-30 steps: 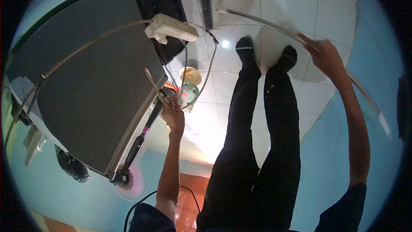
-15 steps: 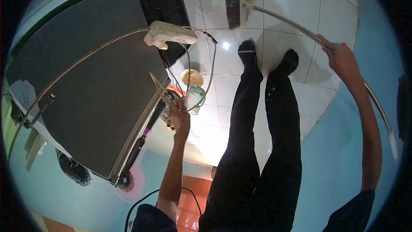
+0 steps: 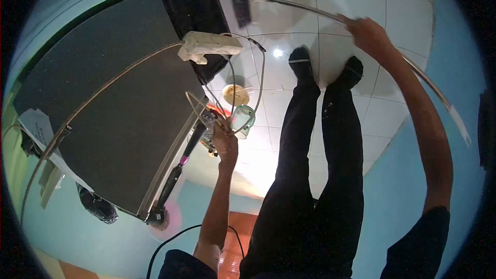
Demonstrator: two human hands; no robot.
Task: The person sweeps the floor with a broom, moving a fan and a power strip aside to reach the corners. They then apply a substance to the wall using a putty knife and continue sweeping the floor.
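Observation:
My right hand (image 3: 369,36) is wrapped round the metal handle of a broom. The broom's dark bristle head (image 3: 239,0), blurred, is on the white tiles at the top, beside the black panel. My left hand (image 3: 225,142) is closed round several cables near the edge of the grey-topped surface. From it the cables run up to a whitish power strip (image 3: 214,44), which hangs over that surface and the black panel. A glass container (image 3: 241,120) and a bowl with yellowish contents (image 3: 236,95) are just beyond my left hand.
The grey-topped surface (image 3: 113,98) fills the left side, with papers (image 3: 37,126) at its outer edge. My feet in dark socks stand on the tiled floor (image 3: 341,46). An orange-red mat (image 3: 240,237) lies at the bottom, near a black cable. A blue wall is at the right.
The broom head has moved left across the tiles, and my right hand has moved left and up with the handle. My left hand has shifted slightly right, still holding the cables.

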